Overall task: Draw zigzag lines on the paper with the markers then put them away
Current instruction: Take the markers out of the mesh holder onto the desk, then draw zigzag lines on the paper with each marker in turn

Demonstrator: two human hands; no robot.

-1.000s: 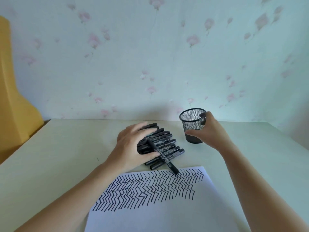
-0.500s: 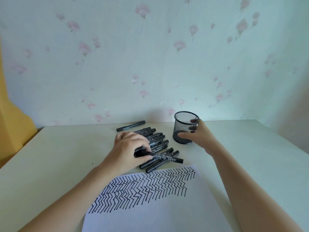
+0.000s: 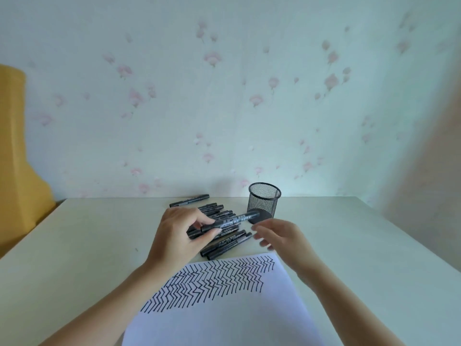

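Nearby, mesh cup [image 3: 264, 204], marker pile [image 3: 224, 236], paper [image 3: 224, 308]

The held marker [image 3: 230, 220] carries a light label band along its barrel; only the number "700" can be made out on it, and the other characters are too blurred to read.

A pale table [image 3: 87, 245] lies under the fingers; floral wallpaper [image 3: 224, 96] rises beyond the fingertips; a yellow shape [image 3: 17, 171] stands far left of them.
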